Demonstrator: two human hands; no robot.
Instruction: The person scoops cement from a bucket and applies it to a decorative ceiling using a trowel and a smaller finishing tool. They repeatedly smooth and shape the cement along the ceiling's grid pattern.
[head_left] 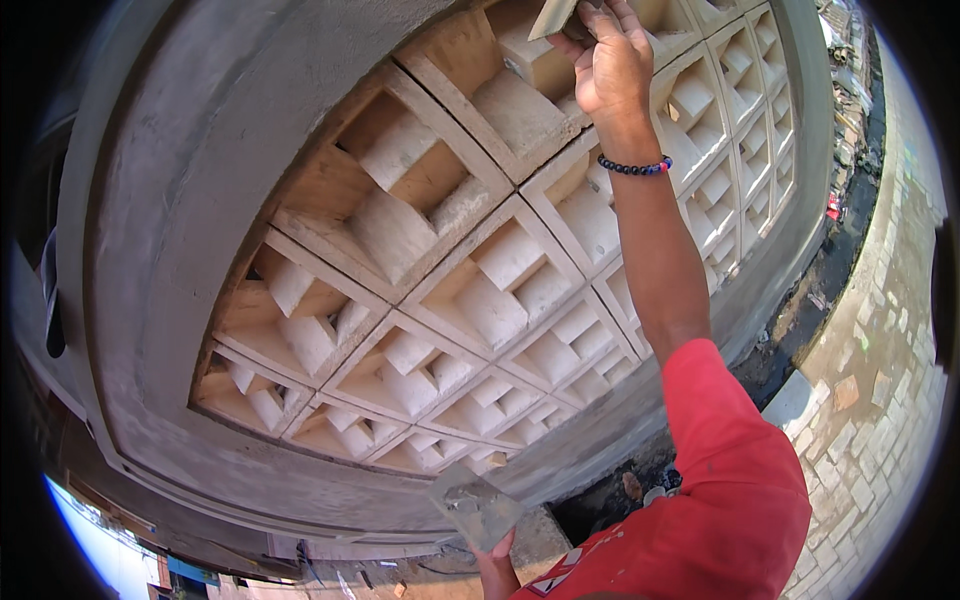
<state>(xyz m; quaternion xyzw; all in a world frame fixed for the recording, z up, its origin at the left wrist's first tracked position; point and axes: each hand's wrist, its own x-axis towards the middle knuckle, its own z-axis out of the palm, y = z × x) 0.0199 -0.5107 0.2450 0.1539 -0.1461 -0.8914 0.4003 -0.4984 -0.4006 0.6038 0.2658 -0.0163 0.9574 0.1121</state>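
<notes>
My right hand (612,65), a dark beaded bracelet at its wrist, reaches up to the top of the breeze-block wall (463,262). Its fingers are closed round a flat, straight-edged plate (553,16), cut off by the picture's upper edge. Whether that plate touches the blocks, I cannot tell. Low in the view, my left hand (497,552) grips the lower end of a flat rectangular plate (474,503) smeared with grey mortar. That plate is tilted, in front of the wall's lower edge. Most of my left fingers are hidden behind it.
Smooth grey plaster (190,230) frames the pale, deeply recessed blocks, with dark joints between them. Along the wall's foot at right runs a dark wet gutter (800,325) with rubble. Beyond it lies a paved lane (860,450). A grey ledge (540,538) juts out below the wall.
</notes>
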